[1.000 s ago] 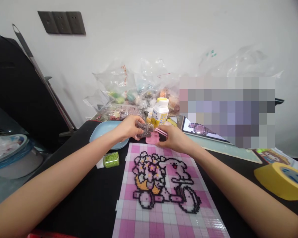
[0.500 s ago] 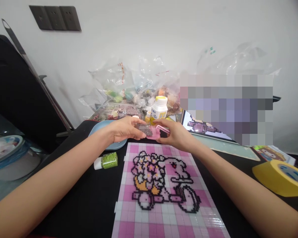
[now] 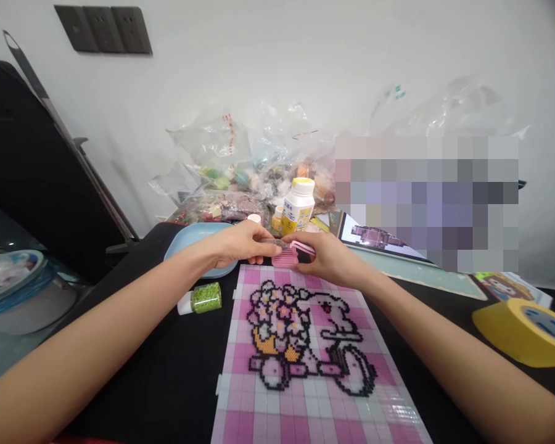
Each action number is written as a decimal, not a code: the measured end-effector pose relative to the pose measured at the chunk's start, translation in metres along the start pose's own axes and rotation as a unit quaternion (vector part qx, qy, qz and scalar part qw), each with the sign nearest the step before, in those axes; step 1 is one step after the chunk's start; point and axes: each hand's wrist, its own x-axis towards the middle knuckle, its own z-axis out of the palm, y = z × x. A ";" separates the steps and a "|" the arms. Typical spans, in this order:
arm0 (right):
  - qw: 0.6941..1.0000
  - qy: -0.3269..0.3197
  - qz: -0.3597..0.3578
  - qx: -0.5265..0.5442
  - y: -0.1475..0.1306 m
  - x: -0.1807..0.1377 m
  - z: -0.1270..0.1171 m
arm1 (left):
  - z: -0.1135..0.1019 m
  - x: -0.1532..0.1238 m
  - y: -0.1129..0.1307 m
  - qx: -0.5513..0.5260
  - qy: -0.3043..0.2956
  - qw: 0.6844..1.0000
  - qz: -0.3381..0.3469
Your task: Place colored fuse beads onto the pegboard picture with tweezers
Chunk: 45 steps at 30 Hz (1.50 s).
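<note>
Black table (image 3: 176, 370) fills the lower frame, white wall behind it. Pink-and-white checked bead pegboard (image 3: 314, 394) lies flat in the centre, with a black-outlined bead design (image 3: 305, 339) of flowers and a rabbit on a bike on its far half. Heap of clear plastic bags (image 3: 245, 166) with mixed beads sits at the far edge against the wall. Tablet (image 3: 374, 237) lies right of the heap, screen lit, partly under a blurred patch. Yellow tape roll (image 3: 522, 333) at the right edge, well apart from the hands. Light blue plate (image 3: 189, 243) rests far left of the pegboard, partly behind the left wrist. White bottle with yellow cap (image 3: 298, 206) stands upright just beyond the hands. Small vial of green beads (image 3: 201, 299) lies on its side left of the pegboard, near the left forearm.

Left hand (image 3: 243, 243) pinches a small clear bead bag (image 3: 271, 245) with its fingertips, right at the pink tool. Right hand (image 3: 326, 259) grasps the pink comb-like tool (image 3: 287, 256) from the right, fingers curled round it. Tool sits just past the pegboard's far edge, between both hands; cannot tell whether it touches the table.
</note>
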 end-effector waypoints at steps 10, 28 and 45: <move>1.000 0.002 0.014 0.005 0.000 0.000 0.003 | 0.007 0.001 0.006 0.084 0.085 0.992 0.030; 0.999 0.020 0.022 0.015 0.008 0.005 0.009 | 0.020 0.013 -0.007 -0.054 0.110 0.992 -0.022; 0.992 0.110 0.033 0.054 0.016 0.011 0.014 | 0.024 0.022 -0.019 0.146 0.115 0.983 0.006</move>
